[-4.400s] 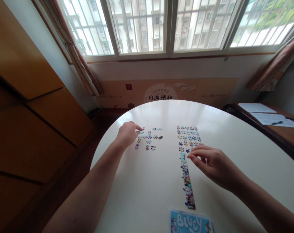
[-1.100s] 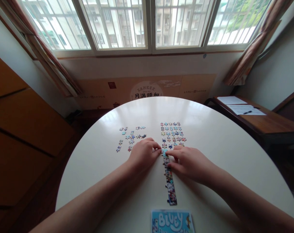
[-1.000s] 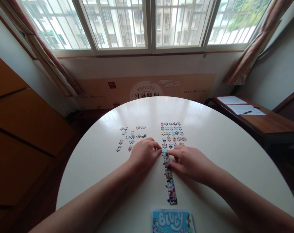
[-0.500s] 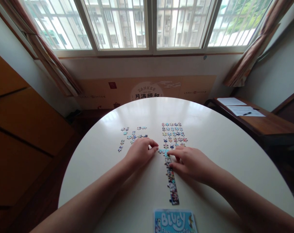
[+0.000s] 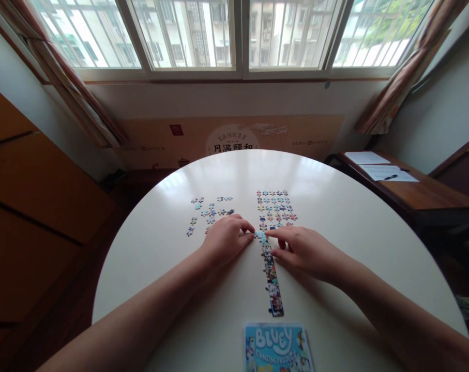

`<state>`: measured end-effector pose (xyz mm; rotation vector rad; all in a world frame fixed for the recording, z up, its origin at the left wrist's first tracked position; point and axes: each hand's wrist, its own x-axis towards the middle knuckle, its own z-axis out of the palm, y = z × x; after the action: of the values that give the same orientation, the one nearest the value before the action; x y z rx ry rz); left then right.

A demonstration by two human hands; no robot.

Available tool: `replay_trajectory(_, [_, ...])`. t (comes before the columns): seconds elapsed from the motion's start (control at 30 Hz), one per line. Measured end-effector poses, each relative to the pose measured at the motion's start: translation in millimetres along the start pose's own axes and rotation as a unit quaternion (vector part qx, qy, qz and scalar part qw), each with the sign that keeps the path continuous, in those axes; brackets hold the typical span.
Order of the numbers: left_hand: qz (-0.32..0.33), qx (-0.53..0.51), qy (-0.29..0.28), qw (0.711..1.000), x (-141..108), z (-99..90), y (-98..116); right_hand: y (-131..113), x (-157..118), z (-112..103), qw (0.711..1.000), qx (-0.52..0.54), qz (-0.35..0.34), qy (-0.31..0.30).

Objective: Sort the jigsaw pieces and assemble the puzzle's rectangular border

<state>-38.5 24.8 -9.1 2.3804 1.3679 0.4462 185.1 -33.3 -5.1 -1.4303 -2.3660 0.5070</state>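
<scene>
A narrow strip of joined jigsaw pieces (image 5: pixel 272 281) runs down the middle of the white round table. At its top end are light-blue puzzle pieces (image 5: pixel 262 237). My left hand (image 5: pixel 228 233) comes in from the left, thumb and index finger closed at the edge of the leftmost blue piece. From the other side, my right hand (image 5: pixel 302 249) reaches in with its index finger stretched onto the strip's top. Its thumb lies lower, against the strip's right edge, apart from the index finger. Fingertips partly cover the contact points.
Loose pieces lie in rows (image 5: pixel 276 207) beyond my right hand. A scattered group of pieces (image 5: pixel 203 212) lies behind my left hand. A blue Bluey picture card (image 5: pixel 277 347) rests at the near edge. Papers (image 5: pixel 389 173) and a pen lie on a wooden side table (image 5: pixel 432 199).
The view has tipped slightly downward, so everything sits a little higher and more of the card shows. My right index finger has shifted slightly toward the strip's top; the left hand keeps its pinch.
</scene>
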Motion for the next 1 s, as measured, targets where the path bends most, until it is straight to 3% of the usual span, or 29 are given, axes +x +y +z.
replay_trajectory(0.37, [0.001, 0.006, 0.002, 1.0, 0, 1.5, -1, -3, -3, -10, 1.0, 0.021, -0.006, -0.013])
replay_trajectory(0.57, [0.024, -0.036, 0.038, 0.998, 1, -1.5, -6, 1, -4, -9, 1.0, 0.014, 0.017, 0.002])
replay_trajectory(0.67, [0.048, -0.06, 0.115, 0.99, 1, -16.3, -12, 2, -3, -8, 0.999, 0.02, 0.029, 0.034])
replay_trajectory(0.77, [0.025, -0.077, 0.248, 0.965, 2, -39.3, -28, 0, -3, -9, 0.995, 0.045, 0.026, 0.086])
replay_trajectory(0.9, [-0.039, -0.102, 0.407, 0.907, 8, -67.8, -66, -7, -4, -10, 0.98, 0.108, -0.011, 0.165])
replay_trajectory(1.0, [-0.095, -0.137, 0.446, 0.879, 13, -78.4, -98, -10, -5, -10, 0.962, 0.151, -0.036, 0.223])
